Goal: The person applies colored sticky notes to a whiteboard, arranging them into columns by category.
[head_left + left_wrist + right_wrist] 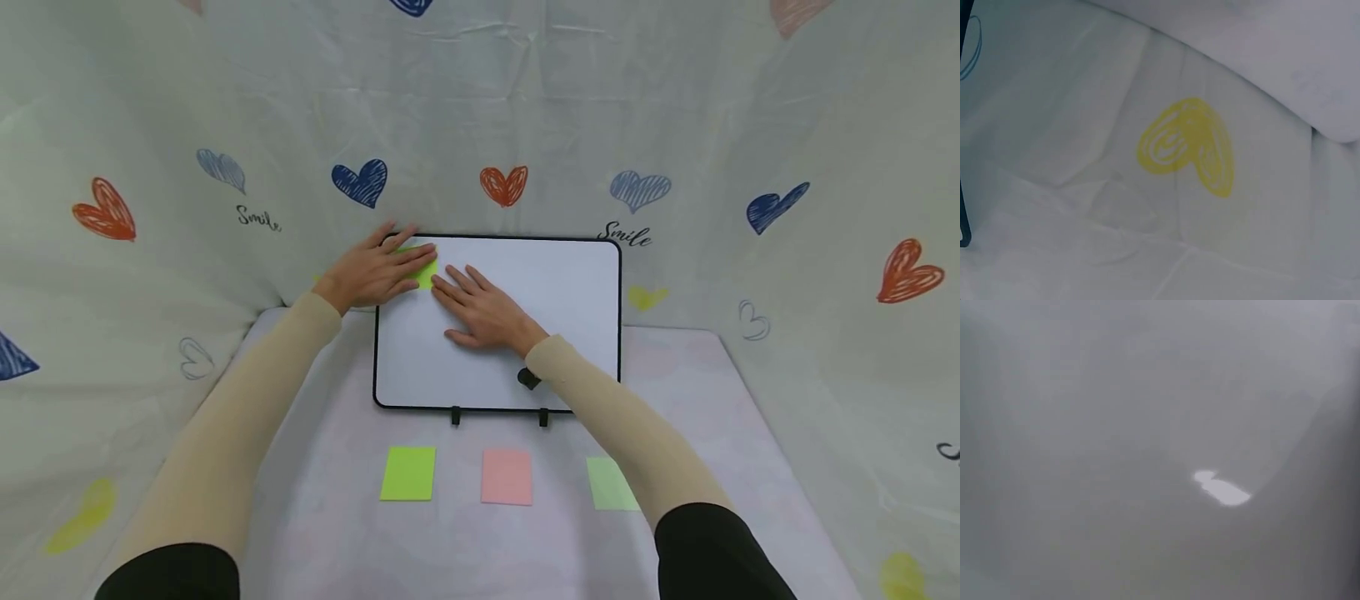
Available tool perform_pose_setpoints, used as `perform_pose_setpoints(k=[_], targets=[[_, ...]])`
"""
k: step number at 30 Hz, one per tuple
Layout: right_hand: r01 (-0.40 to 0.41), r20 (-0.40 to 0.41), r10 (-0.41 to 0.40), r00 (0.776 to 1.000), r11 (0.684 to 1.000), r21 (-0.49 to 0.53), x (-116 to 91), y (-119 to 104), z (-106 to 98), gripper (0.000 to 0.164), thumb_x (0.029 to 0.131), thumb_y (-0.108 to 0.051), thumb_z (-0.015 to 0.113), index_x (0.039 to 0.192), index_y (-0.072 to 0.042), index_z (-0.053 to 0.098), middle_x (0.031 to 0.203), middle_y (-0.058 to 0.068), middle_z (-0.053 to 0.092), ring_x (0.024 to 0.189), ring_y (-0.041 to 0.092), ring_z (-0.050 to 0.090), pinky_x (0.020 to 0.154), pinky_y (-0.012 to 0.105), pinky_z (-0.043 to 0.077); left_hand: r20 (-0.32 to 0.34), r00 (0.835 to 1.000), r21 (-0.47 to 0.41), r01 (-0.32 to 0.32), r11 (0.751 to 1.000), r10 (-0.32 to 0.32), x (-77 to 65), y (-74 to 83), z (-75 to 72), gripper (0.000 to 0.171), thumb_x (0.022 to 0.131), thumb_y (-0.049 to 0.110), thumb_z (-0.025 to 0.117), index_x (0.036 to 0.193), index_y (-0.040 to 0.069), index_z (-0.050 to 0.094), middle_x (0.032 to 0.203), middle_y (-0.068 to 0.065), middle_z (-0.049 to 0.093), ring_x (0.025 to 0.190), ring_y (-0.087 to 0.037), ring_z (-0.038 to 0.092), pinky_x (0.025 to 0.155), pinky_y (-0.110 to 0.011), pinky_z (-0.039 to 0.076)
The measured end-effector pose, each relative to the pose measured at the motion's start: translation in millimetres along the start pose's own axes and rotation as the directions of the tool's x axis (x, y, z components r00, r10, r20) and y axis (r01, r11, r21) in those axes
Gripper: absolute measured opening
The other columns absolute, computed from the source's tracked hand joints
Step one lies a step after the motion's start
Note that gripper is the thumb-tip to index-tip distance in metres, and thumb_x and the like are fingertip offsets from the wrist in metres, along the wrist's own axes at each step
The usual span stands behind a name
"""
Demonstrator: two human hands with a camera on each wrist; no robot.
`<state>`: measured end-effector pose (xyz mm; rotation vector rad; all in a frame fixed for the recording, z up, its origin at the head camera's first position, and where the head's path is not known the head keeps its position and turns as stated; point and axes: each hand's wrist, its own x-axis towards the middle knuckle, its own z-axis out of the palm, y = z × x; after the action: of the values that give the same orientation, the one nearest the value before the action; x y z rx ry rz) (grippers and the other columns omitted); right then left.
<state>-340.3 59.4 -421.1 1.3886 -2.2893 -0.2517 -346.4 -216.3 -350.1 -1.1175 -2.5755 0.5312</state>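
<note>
A whiteboard (555,292) with a black frame stands on the table against the curtain. On its upper left corner is a yellow-green sticky note (426,277), partly hidden by fingers. My left hand (372,271) lies over the note's left side with straight, spread fingers, reaching the board's top edge. My right hand (487,312) rests on the board just right of the note, its fingers straight and the tips right at the note's lower right edge. The left wrist view misses the hand; the right wrist view is a grey blur with a bright spot.
On the table (337,500) before the board lie a yellow-green note (408,473), a pink note (506,477) and a pale green note (611,483), the last partly behind the right forearm. Two black feet (455,416) jut from the board's lower edge. A heart-print curtain (450,108) surrounds the table.
</note>
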Motion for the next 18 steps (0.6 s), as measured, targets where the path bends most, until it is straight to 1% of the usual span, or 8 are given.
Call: perform_pose_setpoints(k=[6,8,10,14,18], targets=[[-0.007,-0.010,0.007,1.000,1.000,0.018,0,-2,1,0.077,0.103,-0.055,0.047,0.162,-0.008,0.030,0.170,0.008,0.027,0.159,0.032,0.019,0.131,0.050,0.012,0.001,1.000,-0.012,0.009,1.000,-0.009,5.1,4.2,0.2,0.066,0.109,0.049,0.036,0.166,0.018,0.021,0.171,0.001,0.025,0.162,-0.030,0.008,0.131,-0.051,0.001],[-0.012,0.001,0.012,1.000,1.000,0.025,0,-2,1,0.078,0.103,-0.055,0.047,0.163,-0.008,0.029,0.171,0.007,0.026,0.160,0.031,0.017,0.131,0.049,0.010,0.007,1.000,-0.026,0.013,1.000,-0.013,5.7,4.6,0.4,0.066,0.109,0.048,0.036,0.166,0.017,0.021,0.171,0.001,0.025,0.162,-0.030,0.008,0.131,-0.051,0.001],[-0.015,0.011,0.015,1.000,0.999,0.033,0,-3,1,0.078,0.104,-0.055,0.046,0.163,-0.008,0.028,0.171,0.007,0.025,0.160,0.031,0.016,0.131,0.049,0.009,0.017,1.000,-0.047,0.026,0.999,-0.025,4.1,4.0,0.9,0.065,0.109,0.047,0.037,0.166,0.017,0.022,0.171,0.001,0.026,0.161,-0.031,0.008,0.130,-0.052,0.001],[-0.023,0.028,0.022,0.999,0.999,0.036,0,-3,1,0.078,0.104,-0.055,0.046,0.163,-0.008,0.027,0.172,0.007,0.023,0.161,0.031,0.015,0.131,0.048,0.006,0.062,0.996,-0.077,0.074,0.994,-0.069,-3.2,0.6,2.0,0.064,0.110,0.045,0.038,0.166,0.018,0.020,0.172,0.001,0.024,0.162,-0.032,0.004,0.130,-0.051,-0.002],[-0.026,0.036,0.025,0.999,0.999,0.027,0,-3,1,0.078,0.104,-0.055,0.045,0.163,-0.008,0.027,0.172,0.007,0.023,0.161,0.030,0.014,0.131,0.048,0.006,0.093,0.991,-0.063,0.102,0.993,-0.096,-10.3,-2.7,1.3,0.065,0.110,0.046,0.037,0.166,0.019,0.019,0.172,0.002,0.023,0.162,-0.032,0.002,0.130,-0.051,-0.004]])
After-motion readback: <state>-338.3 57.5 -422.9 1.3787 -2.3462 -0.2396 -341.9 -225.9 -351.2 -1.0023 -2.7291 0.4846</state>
